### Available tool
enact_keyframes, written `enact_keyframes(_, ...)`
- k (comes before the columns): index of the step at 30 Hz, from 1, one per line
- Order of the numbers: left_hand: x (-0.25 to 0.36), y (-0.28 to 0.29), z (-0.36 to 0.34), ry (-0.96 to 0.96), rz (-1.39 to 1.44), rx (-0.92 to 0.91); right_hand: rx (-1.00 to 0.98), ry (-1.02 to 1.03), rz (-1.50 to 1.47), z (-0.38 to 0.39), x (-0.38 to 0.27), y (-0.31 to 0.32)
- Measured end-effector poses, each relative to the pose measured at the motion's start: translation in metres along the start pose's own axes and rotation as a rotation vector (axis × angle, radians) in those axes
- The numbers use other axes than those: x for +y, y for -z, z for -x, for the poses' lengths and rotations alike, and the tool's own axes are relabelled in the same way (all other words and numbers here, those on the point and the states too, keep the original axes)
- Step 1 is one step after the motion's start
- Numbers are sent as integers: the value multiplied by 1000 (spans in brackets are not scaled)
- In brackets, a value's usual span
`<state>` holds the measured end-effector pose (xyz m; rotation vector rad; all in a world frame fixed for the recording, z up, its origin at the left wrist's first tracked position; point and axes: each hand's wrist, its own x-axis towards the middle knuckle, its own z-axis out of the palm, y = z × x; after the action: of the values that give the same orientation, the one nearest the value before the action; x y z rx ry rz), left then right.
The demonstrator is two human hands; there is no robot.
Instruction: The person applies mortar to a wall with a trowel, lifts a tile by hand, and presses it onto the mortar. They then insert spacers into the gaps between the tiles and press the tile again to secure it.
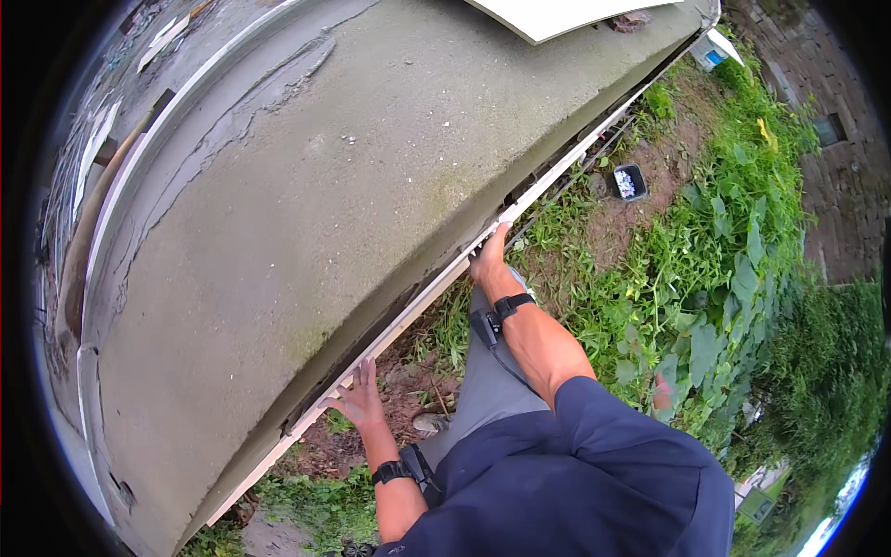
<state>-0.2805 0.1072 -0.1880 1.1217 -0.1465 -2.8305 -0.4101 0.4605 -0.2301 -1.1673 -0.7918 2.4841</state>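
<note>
A long pale wooden strip [422,302] runs diagonally along the side of a grey concrete slab [306,204]. Against its lower stretch rests my left hand [360,401], fingers spread and thumb stretched out, touching the strip without wrapping round it. Farther up, my right hand [488,258] grips the strip from the outer side, its thumb along the face and its other fingers curled in, partly hidden. Both wrists wear black straps with small dark devices. A dark gap shows between slab and strip.
A white panel [557,14] lies on the slab's far end. A small dark tub [629,183] with pale bits inside sits on the soil at right. Leafy plants [715,297] spread beyond it. A wooden pole [93,227] leans by the slab's left edge.
</note>
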Motion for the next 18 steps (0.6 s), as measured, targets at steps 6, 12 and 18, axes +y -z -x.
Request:
enact_keyframes(6, 71, 47, 45, 5, -544, -49, -159, 422, 709, 104, -18, 4)
enact_keyframes(12, 170, 103, 120, 2, -1099, 74, -582, 737, 1139, 256, 16, -24)
enact_keyframes(18, 261, 119, 171, -130, -1415, 164, -1023, 628, 1304, 334, 130, -50)
